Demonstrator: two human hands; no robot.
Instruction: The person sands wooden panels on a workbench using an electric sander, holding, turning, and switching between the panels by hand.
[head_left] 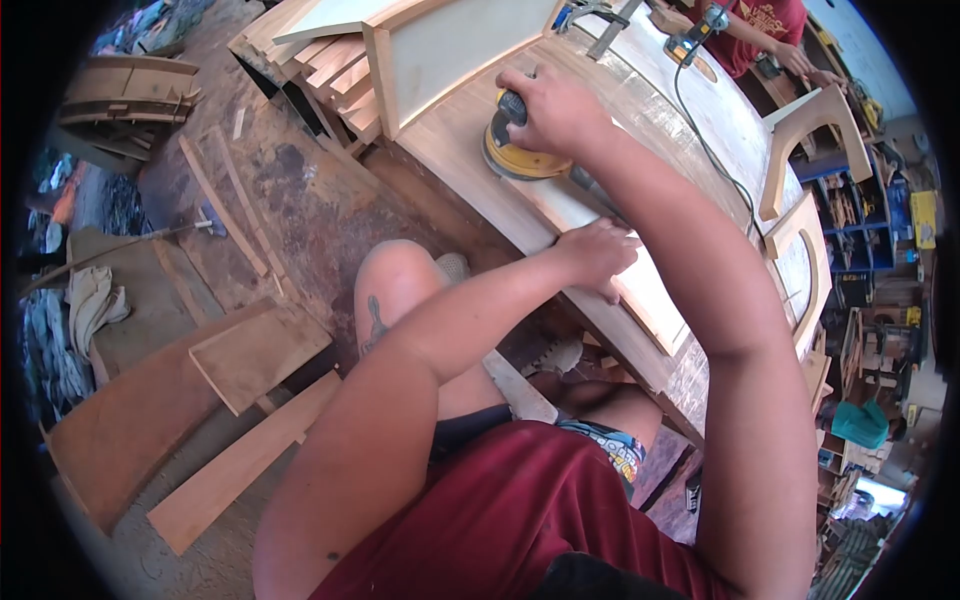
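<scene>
My right hand (555, 115) is wrapped round the black grip of a yellow and black orbital sander (525, 160). The sander's disc rests at the far end of a flat wooden-framed panel (652, 285) with a pale face. Nearer to me, my left hand (598, 255) grips the panel's near edge, with its fingers over the top and its thumb toward the side. My right forearm covers part of the panel. The panel lies on a wooden workbench (450, 165).
An upright framed panel (460, 50) stands beyond the sander. A co-worker in a red shirt (755, 35) is across the bench near a power tool (690, 40) and its cable (715, 150). Curved wooden frames (835, 110) are at right. Boards (255, 455) lie on the floor at left.
</scene>
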